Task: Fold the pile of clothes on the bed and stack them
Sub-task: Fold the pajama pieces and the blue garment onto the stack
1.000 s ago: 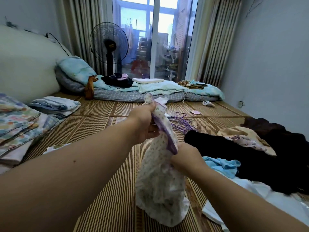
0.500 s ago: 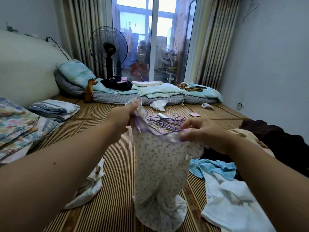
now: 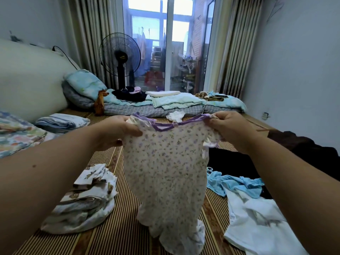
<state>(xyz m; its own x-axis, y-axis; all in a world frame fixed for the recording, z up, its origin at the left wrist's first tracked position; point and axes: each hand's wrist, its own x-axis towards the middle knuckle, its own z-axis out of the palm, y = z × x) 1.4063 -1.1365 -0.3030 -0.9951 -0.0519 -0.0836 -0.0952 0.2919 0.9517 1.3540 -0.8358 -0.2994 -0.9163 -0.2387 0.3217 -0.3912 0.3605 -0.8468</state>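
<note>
Two outstretched arms: left hand (image 3: 117, 130) and right hand (image 3: 232, 129) pinch floral garment (image 3: 165, 172) shoulders, spread apart.

One floral garment (image 3: 165, 172). Two hands: left hand (image 3: 117, 132), right hand (image 3: 232, 129). One fan (image 3: 120, 54). Two pillows: blue pillow (image 3: 84, 82), grey pillow (image 3: 73, 98). One white shirt (image 3: 257, 223), one blue garment (image 3: 237, 184), and a dark heap (image 3: 231, 162) of possibly several pieces.

This is a bedroom in a home: a bed with a striped mat (image 3: 114, 234), pillows (image 3: 83, 85) far left, a standing fan (image 3: 120, 54), long curtains (image 3: 88, 34) and a glass door (image 3: 165, 43) far off.
</note>
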